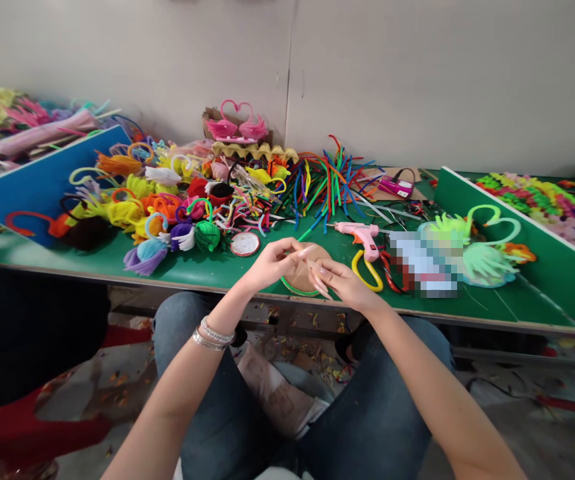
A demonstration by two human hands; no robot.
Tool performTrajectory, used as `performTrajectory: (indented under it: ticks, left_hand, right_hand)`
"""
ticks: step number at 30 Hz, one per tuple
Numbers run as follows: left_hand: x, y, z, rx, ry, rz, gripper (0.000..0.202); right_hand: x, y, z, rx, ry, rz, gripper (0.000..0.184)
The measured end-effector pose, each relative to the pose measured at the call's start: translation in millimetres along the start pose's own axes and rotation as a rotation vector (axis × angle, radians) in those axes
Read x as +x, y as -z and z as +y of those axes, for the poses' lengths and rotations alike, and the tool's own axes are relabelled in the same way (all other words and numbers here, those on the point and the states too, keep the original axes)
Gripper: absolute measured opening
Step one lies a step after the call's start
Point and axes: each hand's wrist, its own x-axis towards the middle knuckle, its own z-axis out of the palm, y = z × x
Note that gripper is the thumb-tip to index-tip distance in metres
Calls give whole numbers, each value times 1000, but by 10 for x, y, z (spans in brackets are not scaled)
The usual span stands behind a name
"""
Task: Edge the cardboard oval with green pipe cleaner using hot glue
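Note:
My left hand (272, 263) and my right hand (342, 281) meet just above the front edge of the green table (217, 270). Together they hold a round brown cardboard disc (303, 272) with a green pipe cleaner (297, 291) curved along its lower rim. The left fingers curl round the disc's left edge. The right fingers pinch its right side, long nails pointing left. Silver bracelets (211, 333) sit on my left wrist. A pink glue gun (362, 235) lies on the table right behind my right hand.
Finished pipe-cleaner swans (147, 213) crowd the table's left half, loose coloured pipe cleaners (322, 180) the middle. A yellow loop (367, 273), light-green swans (482, 247), a blue divider (42, 180), a green divider (517, 233) and a round lid (244, 244) are also there. My jeans-clad knees are below.

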Motion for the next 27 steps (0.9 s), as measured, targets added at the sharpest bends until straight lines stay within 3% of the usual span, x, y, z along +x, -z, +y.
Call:
performTrajectory:
  ticks: [5, 9, 16, 21, 27]
  left_hand:
    - [0, 38, 18, 48, 24, 27, 39]
    - [-4, 49, 33, 64, 54, -22, 39]
    - [5, -69, -31, 3, 53, -103, 45]
    - [-30, -306, -112, -176, 165, -17, 50]
    - [-87, -417, -106, -484, 341, -29, 45]
  right_hand:
    - [15, 28, -9, -49, 31, 143, 41]
    - [37, 60, -10, -61, 85, 274, 47]
    - [41, 28, 29, -280, 114, 415, 36]
    - [45, -38, 72, -538, 209, 591, 30]
    - [43, -72, 63, -581, 265, 627, 33]
